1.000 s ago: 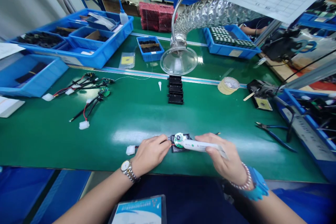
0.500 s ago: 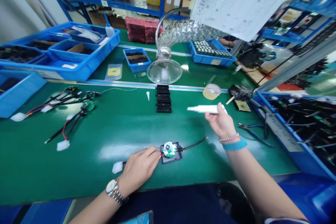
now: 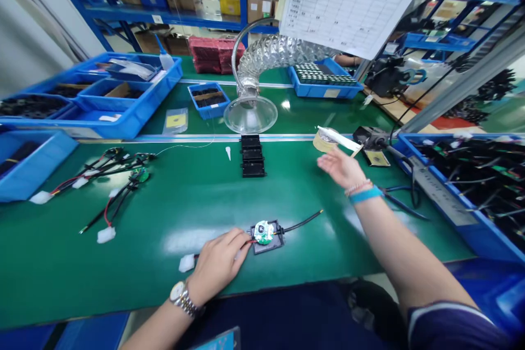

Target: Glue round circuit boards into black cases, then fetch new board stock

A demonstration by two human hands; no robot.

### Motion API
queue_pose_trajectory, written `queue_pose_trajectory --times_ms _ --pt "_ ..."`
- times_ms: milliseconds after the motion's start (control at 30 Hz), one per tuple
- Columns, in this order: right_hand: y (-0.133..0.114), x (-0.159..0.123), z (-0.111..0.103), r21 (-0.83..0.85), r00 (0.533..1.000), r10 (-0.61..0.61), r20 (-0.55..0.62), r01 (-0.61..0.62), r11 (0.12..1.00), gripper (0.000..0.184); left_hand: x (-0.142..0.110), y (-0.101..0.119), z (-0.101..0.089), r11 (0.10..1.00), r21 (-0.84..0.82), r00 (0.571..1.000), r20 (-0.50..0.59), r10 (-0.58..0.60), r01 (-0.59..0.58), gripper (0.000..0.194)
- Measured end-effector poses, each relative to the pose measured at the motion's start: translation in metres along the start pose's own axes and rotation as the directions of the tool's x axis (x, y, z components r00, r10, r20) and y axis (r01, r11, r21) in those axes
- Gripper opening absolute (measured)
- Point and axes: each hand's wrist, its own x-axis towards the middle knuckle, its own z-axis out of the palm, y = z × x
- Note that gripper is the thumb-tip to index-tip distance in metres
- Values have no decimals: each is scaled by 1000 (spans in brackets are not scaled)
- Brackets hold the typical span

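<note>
A green round circuit board (image 3: 263,232) sits in a black plastic case (image 3: 267,249), with a black cable (image 3: 303,223) leading out to the right. At the case's left edge, my left hand (image 3: 223,258) is closed on the board's wires, partly hidden beneath it. A white connector (image 3: 187,263) pokes out on that hand's far side. My right hand (image 3: 338,167) is empty, its fingers stretched out, just below a white tube (image 3: 339,138). The tube rests across a tape roll (image 3: 322,144).
Black cases (image 3: 252,156) stand in a row below a clear extraction hood (image 3: 250,115). Wired boards (image 3: 139,175) lie to the left, near a small white nozzle cap (image 3: 228,153). Pliers (image 3: 404,202) lie beside the right-hand blue bin (image 3: 443,197). A divided blue tray (image 3: 135,120) stands at back left.
My right hand has moved up and let go of the white tube, which now lies on the tape roll. My left hand stays at the case. The view has shifted slightly.
</note>
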Motion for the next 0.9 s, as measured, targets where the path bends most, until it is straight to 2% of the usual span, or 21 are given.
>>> queue_pose_trajectory --times_ms 33,67,100,133,167,200,267,300,367,433,500,600,667,767,900 --pt "11 -24 1 -210 979 -38 202 81 974 13 0 0 0 1000 -3 1000 10 -5 5 16" --pt "22 -48 3 -426 902 -53 429 254 868 16 1 0 -1 1000 -6 1000 18 -8 8 16" --pt "35 -71 3 -546 783 -8 621 440 713 21 1 0 -1 1000 -12 1000 24 -9 10 16" --pt "47 -91 4 -565 678 15 735 599 567 26 2 1 -2 1000 -23 1000 26 -14 14 16" --pt "58 -107 5 -562 623 6 782 701 439 27 3 1 -3 999 -43 999 28 -20 21 16" --pt "68 -119 5 -557 597 -19 802 760 336 23 4 2 -5 997 -69 999 28 -28 30 17" --pt "81 -132 6 -563 600 -136 788 792 233 9 6 5 -10 991 -129 999 12 -36 37 16" --pt "83 -134 6 -560 600 -198 775 798 225 5 8 7 -14 987 -154 999 -7 -37 35 15" --pt "80 -137 5 -516 563 -301 770 826 225 7 10 11 -22 983 -182 998 -56 -33 22 15" --pt "71 -141 3 -479 511 -338 791 860 178 9 11 15 -30 985 -175 996 -91 -15 -2 17" --pt "65 -148 1 -495 492 -293 820 866 71 11 13 17 -35 990 -135 998 -62 20 -28 20" --pt "64 -156 0 -556 535 -182 825 826 -90 15 19 19 -36 997 -42 995 75 63 -60 24" --pt "67 -158 2 -587 573 -130 809 795 -152 18 24 20 -37 995 36 982 166 85 -92 26" --pt "70 -159 5 -612 612 -65 788 767 -192 20 33 24 -40 972 147 950 281 135 -181 27" --pt "68 -159 9 -632 647 1 763 745 -213 21 37 27 -44 934 188 901 375 217 -303 33"
